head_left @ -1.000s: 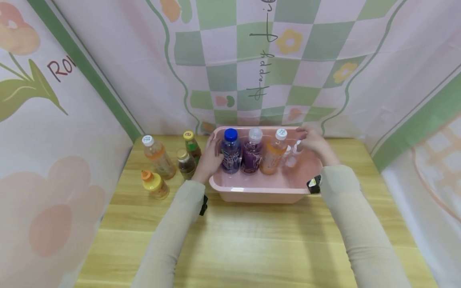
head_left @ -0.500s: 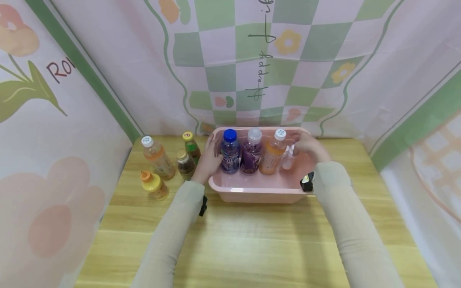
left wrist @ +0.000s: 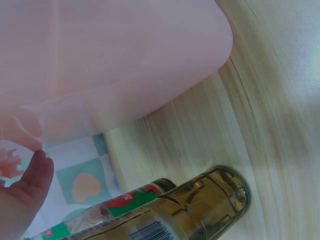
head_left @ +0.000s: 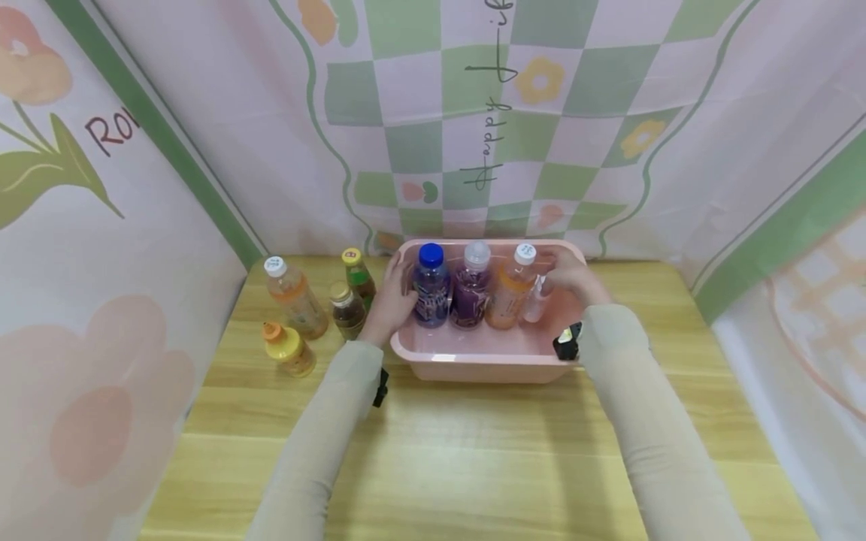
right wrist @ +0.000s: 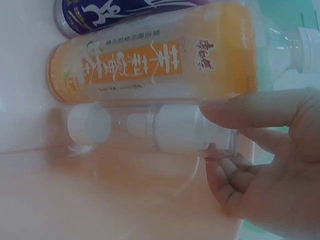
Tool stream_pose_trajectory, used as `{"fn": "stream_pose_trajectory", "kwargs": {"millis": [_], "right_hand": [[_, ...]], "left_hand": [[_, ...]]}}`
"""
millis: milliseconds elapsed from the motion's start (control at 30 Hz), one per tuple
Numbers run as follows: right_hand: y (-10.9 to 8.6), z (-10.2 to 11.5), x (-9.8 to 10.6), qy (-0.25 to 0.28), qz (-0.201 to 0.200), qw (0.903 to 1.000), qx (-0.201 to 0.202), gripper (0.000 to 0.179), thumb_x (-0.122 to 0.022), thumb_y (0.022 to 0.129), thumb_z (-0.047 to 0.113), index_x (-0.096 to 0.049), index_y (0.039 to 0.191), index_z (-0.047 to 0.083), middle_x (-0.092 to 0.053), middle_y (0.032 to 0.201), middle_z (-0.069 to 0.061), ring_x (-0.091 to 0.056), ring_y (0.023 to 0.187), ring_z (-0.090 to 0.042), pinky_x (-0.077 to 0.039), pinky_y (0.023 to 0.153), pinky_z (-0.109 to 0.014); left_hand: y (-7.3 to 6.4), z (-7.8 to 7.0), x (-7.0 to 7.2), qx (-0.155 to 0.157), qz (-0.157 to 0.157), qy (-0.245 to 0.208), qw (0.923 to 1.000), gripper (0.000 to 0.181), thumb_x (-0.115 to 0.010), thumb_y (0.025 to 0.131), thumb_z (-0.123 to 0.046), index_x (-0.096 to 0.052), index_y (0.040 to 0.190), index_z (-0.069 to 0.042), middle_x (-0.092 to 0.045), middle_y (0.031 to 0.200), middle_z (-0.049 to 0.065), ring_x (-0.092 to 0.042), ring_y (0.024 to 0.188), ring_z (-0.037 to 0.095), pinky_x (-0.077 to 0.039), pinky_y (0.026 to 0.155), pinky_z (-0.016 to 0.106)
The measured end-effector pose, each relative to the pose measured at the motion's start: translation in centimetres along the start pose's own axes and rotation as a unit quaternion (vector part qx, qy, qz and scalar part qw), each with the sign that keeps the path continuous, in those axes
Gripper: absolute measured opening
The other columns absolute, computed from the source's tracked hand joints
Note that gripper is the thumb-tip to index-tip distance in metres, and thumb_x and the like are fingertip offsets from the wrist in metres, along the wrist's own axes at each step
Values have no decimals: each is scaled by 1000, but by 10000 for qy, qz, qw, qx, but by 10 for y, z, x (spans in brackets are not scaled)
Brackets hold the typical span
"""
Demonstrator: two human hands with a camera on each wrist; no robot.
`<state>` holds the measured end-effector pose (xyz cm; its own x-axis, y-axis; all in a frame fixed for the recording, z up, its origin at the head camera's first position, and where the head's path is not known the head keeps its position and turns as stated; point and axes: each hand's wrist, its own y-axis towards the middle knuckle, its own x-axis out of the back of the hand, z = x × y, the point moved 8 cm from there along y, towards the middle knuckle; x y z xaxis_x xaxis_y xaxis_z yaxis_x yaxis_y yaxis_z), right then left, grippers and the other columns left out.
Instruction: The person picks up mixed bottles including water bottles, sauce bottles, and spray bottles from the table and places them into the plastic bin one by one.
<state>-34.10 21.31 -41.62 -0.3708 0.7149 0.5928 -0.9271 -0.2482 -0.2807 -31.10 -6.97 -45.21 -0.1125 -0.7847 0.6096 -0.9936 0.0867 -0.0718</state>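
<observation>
A pink tub [head_left: 494, 367] holds an upright row of a blue-capped bottle [head_left: 433, 297], a purple drink bottle [head_left: 470, 297] and an orange-labelled tea bottle [head_left: 509, 300]. Over the tub's left rim, my left hand [head_left: 391, 304] grips the edge, thumb inside beside the blue-capped bottle. In the left wrist view its fingertips [left wrist: 42, 162] meet the tub's edge. Inside the tub at the right, my right hand [head_left: 567, 274] pinches the top of a small clear bottle with white parts [right wrist: 177, 127] between thumb and fingers. That bottle stands close alongside the tea bottle.
On the table [head_left: 446, 451] left of the tub stand another orange-labelled bottle [head_left: 298, 304], a yellow squeeze bottle [head_left: 292, 352], a dark gold-capped bottle [head_left: 348, 306] and a yellow-capped bottle with green label [head_left: 358, 278]. A patterned curtain [head_left: 487, 135] hangs behind.
My right hand has moved left inside the tub, bringing the small clear bottle up beside the tea bottle. The left hand stays at the tub's left rim.
</observation>
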Motion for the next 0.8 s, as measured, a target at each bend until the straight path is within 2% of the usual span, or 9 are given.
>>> {"fn": "stream_pose_trajectory", "kwargs": {"millis": [133,400,533,667,733,800], "right_hand": [[1,1,-2,-62,-105,9999,10,84,-55,62,-19,-31,142,-11,-37,144,-34,-47,124,-48,-56,63,-23],[-1,0,-2,-389,-316,9983,-296,81,-58,64,-15,-34,141,-11,-41,140,-34,-52,108,-40,-57,66,-32],[0,-2,-4,-394,-229,9979,-449,84,-59,65,-13,-27,143,-12,-36,144,-34,-47,118,-43,-56,70,-31],[4,-9,-5,-322,-134,9976,-606,85,-59,65,-12,-25,144,-12,-31,148,-33,-37,133,-47,-56,85,-39],[6,-14,-6,-283,-86,9973,-678,84,-59,64,-10,-28,142,-13,-30,149,-32,-34,135,-47,-54,91,-44],[6,-17,-5,-302,-100,9974,-641,81,-61,62,-8,-33,138,-14,-32,147,-34,-37,131,-48,-53,91,-44]], "left_hand": [[0,1,0,2,7,-13,10000,66,-52,89,-9,-27,150,-11,0,163,-3,-29,143,34,-34,114,52],[0,2,-1,-19,2,44,10000,66,-52,89,-10,-27,150,-11,0,163,-3,-29,143,34,-34,114,52],[-1,1,0,-30,-5,46,10000,65,-52,90,-10,-28,150,-10,-1,164,-1,-30,143,34,-34,114,52],[-1,0,1,-31,-14,30,10000,65,-52,90,-10,-28,150,-10,-1,164,-1,-30,143,34,-34,114,52],[-1,0,0,-38,-2,38,10000,65,-52,90,-10,-27,150,-10,0,164,-1,-28,144,33,-33,114,51],[0,0,0,-38,-5,55,10000,65,-52,90,-10,-27,150,-10,0,164,-1,-27,145,32,-32,115,50]]}}
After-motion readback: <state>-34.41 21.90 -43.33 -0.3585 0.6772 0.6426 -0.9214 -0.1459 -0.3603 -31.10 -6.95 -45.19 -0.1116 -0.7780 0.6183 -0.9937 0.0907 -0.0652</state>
